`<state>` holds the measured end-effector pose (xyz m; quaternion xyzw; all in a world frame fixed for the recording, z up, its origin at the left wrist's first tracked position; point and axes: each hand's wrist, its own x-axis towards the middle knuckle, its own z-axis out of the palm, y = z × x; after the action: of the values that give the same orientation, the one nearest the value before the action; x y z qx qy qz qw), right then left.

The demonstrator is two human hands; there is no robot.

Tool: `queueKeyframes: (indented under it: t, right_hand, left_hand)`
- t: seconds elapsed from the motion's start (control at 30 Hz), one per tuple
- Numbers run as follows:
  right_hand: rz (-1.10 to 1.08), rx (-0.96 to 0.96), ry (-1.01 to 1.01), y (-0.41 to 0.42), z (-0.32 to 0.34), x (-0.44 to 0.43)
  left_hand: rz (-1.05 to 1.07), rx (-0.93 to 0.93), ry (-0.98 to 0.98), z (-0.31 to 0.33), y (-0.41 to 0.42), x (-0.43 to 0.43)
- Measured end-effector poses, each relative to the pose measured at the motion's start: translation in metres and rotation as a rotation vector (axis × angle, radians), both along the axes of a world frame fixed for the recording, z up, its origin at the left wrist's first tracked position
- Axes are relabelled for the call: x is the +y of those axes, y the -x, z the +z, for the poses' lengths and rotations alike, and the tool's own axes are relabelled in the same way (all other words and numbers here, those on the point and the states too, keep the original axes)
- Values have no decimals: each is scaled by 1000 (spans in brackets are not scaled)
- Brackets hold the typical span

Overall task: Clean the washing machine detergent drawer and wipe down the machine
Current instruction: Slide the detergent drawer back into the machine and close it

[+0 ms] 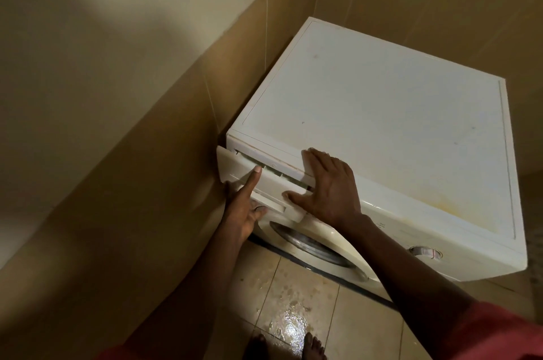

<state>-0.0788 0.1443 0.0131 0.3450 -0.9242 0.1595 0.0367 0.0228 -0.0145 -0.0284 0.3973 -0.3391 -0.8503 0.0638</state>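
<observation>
A white front-loading washing machine [396, 124] stands in a tiled corner. Its top has yellowish stains near the front right. The detergent drawer [235, 164] at the front's upper left is pulled out a little, and a narrow slice of its compartments shows behind the panel. My left hand [244, 207] holds the drawer front, with fingers curled into the handle recess and the index finger stretched up across the panel. My right hand [329, 183] lies spread over the drawer's right end. Its thumb is on the panel and its fingers reach onto the machine's top edge.
A tan tiled wall [132, 183] runs close along the machine's left side, right beside the drawer. Below the drawer are the round door [311, 245] and, further right, a dial [424, 253]. The floor tiles [293, 321] are wet and shiny, with my bare feet [314, 345] at the bottom edge.
</observation>
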Motion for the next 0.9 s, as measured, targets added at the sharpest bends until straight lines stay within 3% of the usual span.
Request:
queueKeyframes:
  t: [0.4, 0.9]
  right_hand:
    - [-43, 163, -19, 17, -6, -3]
    - [-42, 180, -35, 20, -12, -5]
  left_hand:
    - [3, -87, 60, 11, 38, 8]
    - [59, -130, 48, 9, 45, 11]
